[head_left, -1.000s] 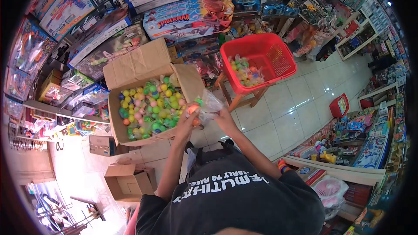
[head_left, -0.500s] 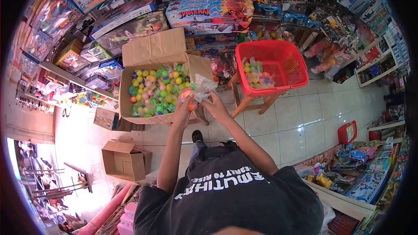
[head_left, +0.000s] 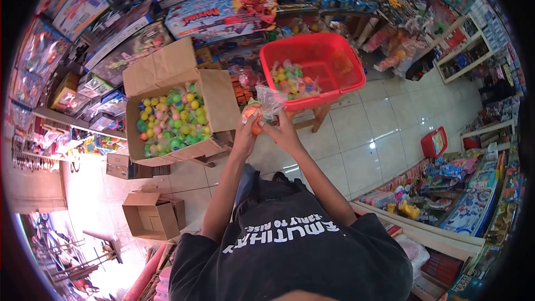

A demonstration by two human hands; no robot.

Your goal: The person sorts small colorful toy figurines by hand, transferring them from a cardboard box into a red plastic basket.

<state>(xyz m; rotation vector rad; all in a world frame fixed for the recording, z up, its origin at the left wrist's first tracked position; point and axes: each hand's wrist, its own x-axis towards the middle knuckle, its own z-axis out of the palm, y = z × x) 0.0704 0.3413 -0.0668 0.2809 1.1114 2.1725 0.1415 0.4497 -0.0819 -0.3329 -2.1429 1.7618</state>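
Observation:
A clear plastic bag (head_left: 270, 100) with orange and green balls (head_left: 252, 112) in it is held between my two hands, in front of my body. My left hand (head_left: 243, 137) is closed around the ball-filled part. The fingers of my right hand (head_left: 283, 134) pinch the bag's loose side. To the left, an open cardboard box (head_left: 222, 103) is full of small colourful balls (head_left: 174, 117), many yellow, green and pink. Just beyond my right hand stands a red plastic basket (head_left: 348, 72), with bagged balls (head_left: 292, 81) at its left side.
A wooden stool (head_left: 319, 117) supports the basket. Boxed toys (head_left: 220, 14) line the shelves ahead. An open, smaller cardboard box (head_left: 149, 217) is on the tiled floor (head_left: 356, 147) at left. Another red basket (head_left: 434, 142) and a toy-filled display (head_left: 429, 206) are at right.
My view has turned and shifted rightward, so the box and basket appear further left. Both hands, still on the bag of balls, now appear nearer the red basket.

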